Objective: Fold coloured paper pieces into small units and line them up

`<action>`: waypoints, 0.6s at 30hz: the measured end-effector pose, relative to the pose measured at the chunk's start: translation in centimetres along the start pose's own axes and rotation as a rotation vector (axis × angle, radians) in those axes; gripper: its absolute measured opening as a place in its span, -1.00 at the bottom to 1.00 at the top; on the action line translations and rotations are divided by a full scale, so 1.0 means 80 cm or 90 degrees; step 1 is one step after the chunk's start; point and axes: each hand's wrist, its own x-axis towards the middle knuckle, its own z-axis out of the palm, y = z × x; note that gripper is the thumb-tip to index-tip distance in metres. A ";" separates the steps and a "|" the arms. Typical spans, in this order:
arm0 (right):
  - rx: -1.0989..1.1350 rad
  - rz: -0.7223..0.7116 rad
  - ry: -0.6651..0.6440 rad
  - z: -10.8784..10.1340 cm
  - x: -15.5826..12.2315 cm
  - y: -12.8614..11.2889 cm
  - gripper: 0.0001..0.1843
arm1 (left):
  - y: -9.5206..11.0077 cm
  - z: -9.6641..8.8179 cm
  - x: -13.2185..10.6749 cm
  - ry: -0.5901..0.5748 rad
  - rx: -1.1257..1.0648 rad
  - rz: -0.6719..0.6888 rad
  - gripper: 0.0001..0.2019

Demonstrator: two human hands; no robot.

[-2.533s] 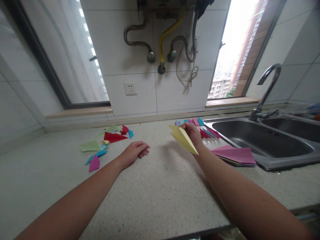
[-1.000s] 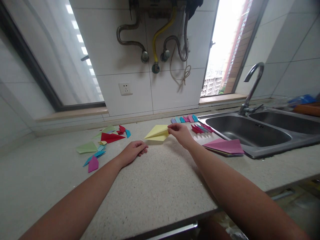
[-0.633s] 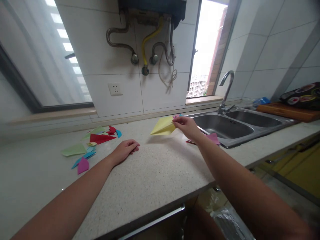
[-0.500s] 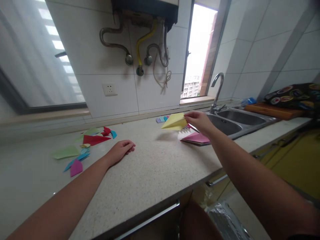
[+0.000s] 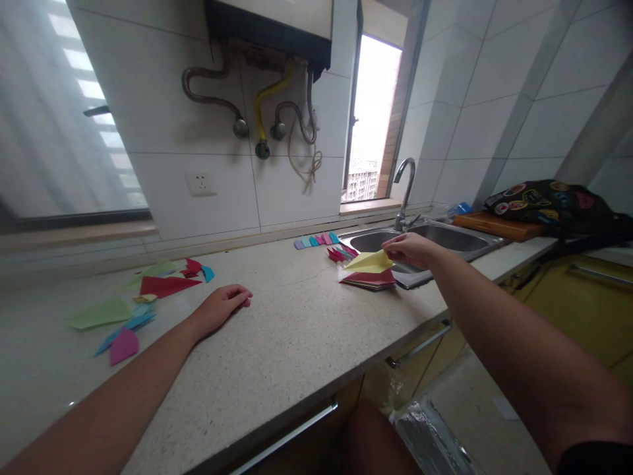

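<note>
Between the fingertips of my right hand (image 5: 414, 249) is the tail end of a yellow paper airplane (image 5: 370, 262). It hangs just over a stack of folded paper planes (image 5: 366, 280), a pink-red one on top, beside the sink; I cannot tell if they touch. My left hand (image 5: 221, 310) rests on the counter with its fingers curled in and nothing seen in them. To its left lie a red paper plane (image 5: 165, 286), a light green one (image 5: 101, 313), a blue folded piece (image 5: 129, 330) and a magenta one (image 5: 124, 346).
Small folded papers (image 5: 316, 241) form a row at the counter's back, with red folded pieces (image 5: 340, 254) nearer. A metal sink (image 5: 459, 239) with a faucet (image 5: 406, 185) stands right. Beyond are a wooden board (image 5: 499, 225) and a patched dark bag (image 5: 548, 201). Hoses (image 5: 260, 112) hang on the wall.
My right hand has brought the yellow paper airplane lower and over the stack of planes. The view has turned a little to the right. My left hand stays resting on the counter.
</note>
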 end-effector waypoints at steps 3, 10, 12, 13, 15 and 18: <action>-0.057 0.051 -0.004 -0.001 0.004 0.007 -0.85 | -0.002 0.000 0.001 -0.001 0.005 -0.001 -0.60; -0.096 0.099 -0.001 0.002 0.007 0.025 -0.85 | -0.004 -0.001 0.002 -0.017 -0.014 0.001 -0.62; -0.105 0.093 0.016 0.003 0.009 0.030 -0.84 | -0.003 -0.001 0.002 -0.020 -0.014 0.002 -0.63; -0.111 0.090 0.023 0.004 0.010 0.032 -0.84 | -0.002 -0.001 0.002 -0.021 -0.013 0.003 -0.63; -0.134 0.087 0.031 0.005 0.010 0.034 -0.84 | -0.002 -0.001 0.001 -0.018 -0.011 0.003 -0.62; -0.215 0.029 0.060 0.006 0.008 0.035 -0.87 | -0.002 -0.001 0.001 -0.016 -0.007 0.006 -0.62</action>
